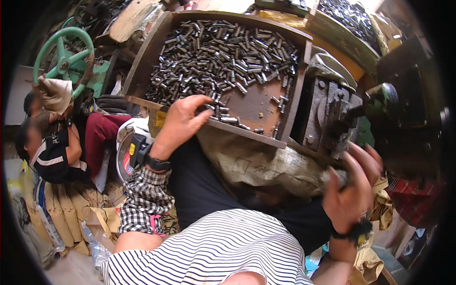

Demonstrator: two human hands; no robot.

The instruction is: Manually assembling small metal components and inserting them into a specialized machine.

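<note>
A wooden tray (213,124) in front of me holds a heap of short metal cylinders (209,61), dull grey and shiny. My left hand (185,118) reaches over its near edge, thumb and forefinger pinched around one small metal cylinder (209,108) beside others lying there. On the right, my right hand (354,185) is blurred by motion, its fingers apart and no held thing visible. It is just below the dark metal fixture (327,114) of a machine (403,104).
Grey sacking (256,166) hangs under the tray over my lap. At the upper left stands a green handwheel (61,57); a person (57,147) sits below it. Another bin of metal parts (349,21) is at the upper right. Brown sacks (66,213) lie at the lower left.
</note>
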